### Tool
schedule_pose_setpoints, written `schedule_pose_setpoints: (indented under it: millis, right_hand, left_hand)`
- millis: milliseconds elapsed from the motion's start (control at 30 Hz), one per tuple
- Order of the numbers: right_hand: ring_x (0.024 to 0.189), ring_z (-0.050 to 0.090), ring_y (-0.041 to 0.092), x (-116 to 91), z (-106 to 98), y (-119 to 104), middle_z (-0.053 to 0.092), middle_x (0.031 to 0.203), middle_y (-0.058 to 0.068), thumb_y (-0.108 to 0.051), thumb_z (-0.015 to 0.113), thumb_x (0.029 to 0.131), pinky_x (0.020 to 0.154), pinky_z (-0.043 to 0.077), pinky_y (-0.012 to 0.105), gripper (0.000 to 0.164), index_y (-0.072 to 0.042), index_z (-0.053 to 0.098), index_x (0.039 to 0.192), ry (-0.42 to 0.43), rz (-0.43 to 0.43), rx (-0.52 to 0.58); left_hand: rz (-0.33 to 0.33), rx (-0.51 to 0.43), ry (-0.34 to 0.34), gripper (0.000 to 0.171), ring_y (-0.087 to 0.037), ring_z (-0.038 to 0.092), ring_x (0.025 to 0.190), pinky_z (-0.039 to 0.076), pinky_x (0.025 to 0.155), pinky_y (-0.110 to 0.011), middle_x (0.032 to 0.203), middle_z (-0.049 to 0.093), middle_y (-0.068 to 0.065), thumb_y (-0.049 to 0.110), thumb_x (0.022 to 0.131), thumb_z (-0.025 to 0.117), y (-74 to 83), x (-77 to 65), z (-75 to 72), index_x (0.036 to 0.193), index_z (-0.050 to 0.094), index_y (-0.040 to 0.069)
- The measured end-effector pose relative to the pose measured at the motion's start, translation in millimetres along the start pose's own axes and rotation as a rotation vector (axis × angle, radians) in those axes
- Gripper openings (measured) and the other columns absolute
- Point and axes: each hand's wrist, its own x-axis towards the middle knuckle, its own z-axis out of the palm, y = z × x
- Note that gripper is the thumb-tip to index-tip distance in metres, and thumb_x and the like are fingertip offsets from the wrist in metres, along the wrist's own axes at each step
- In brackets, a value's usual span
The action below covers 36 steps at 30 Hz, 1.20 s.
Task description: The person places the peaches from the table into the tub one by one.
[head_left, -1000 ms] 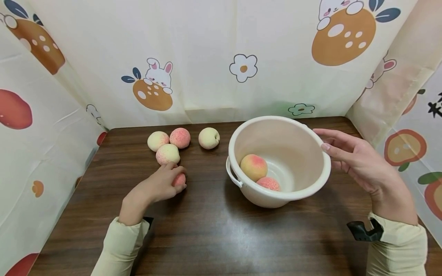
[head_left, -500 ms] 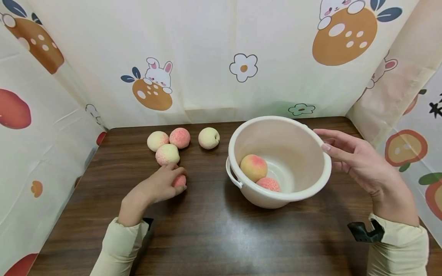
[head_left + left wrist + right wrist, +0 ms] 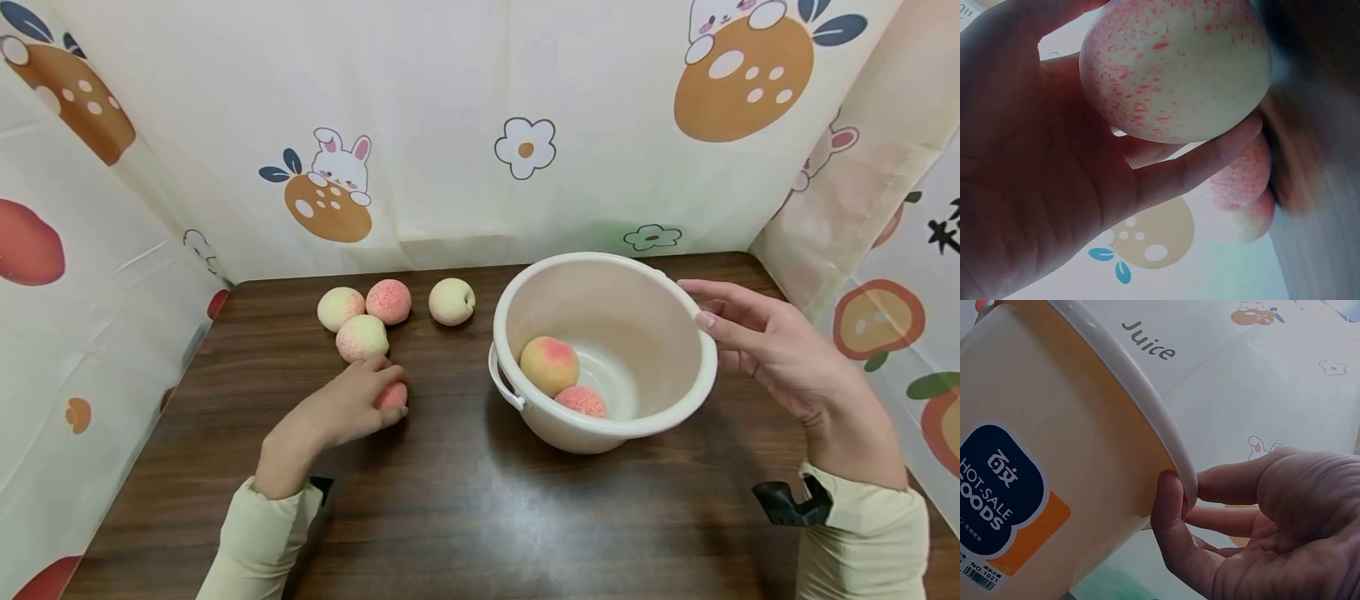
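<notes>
Round, pink-speckled peach (image 3: 392,396) grasped in the left hand (image 3: 337,408), on or just above the brown wood-grain desk (image 3: 435,508).
A light, even finger hold should suit it, kept clear of the pale yellow, pink-blushed peach (image 3: 362,337) just beyond; the right hand (image 3: 787,354) pinches the rim of the round cream plastic bucket (image 3: 502,325), which should steady it.
</notes>
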Motion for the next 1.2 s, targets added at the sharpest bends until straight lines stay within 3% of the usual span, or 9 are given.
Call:
schedule_pose_setpoints:
  millis: [233,600,1200]
  right_hand:
    - [0.105,0.074,0.012,-0.6,0.0,-1.1,0.07,0.133,-0.001,0.001,0.052,0.106,0.077,0.064,0.031,0.044,-0.008,0.055,0.148,0.009,0.003,-0.014]
    - [0.107,0.073,0.012,-1.2,-0.5,-0.4,0.069,0.132,0.001,0.002,0.051,0.106,0.078,0.064,0.031,0.044,-0.006,0.054,0.149,-0.008,-0.017,0.003]
    - [0.105,0.074,0.011,-1.0,0.5,-1.2,0.071,0.132,-0.001,0.001,0.053,0.106,0.08,0.063,0.029,0.043,-0.008,0.056,0.147,0.016,0.003,-0.002]
  left_hand:
    - [0.029,-0.001,0.028,0.035,-0.023,0.056,0.11,0.05,0.095,-0.044,0.123,0.059,-0.006,0.025,0.093,0.07,10.0,-4.9,-3.7,0.126,0.068,0.013]
    - [0.146,0.046,0.125,0.038,-0.02,0.06,0.109,0.052,0.097,-0.043,0.121,0.061,-0.003,0.023,0.091,0.073,33.9,-9.7,-13.2,0.127,0.069,0.013]
    - [0.243,0.118,0.19,0.033,-0.019,0.054,0.111,0.049,0.096,-0.037,0.121,0.059,0.001,0.023,0.092,0.07,71.9,4.6,-46.0,0.124,0.068,0.018]
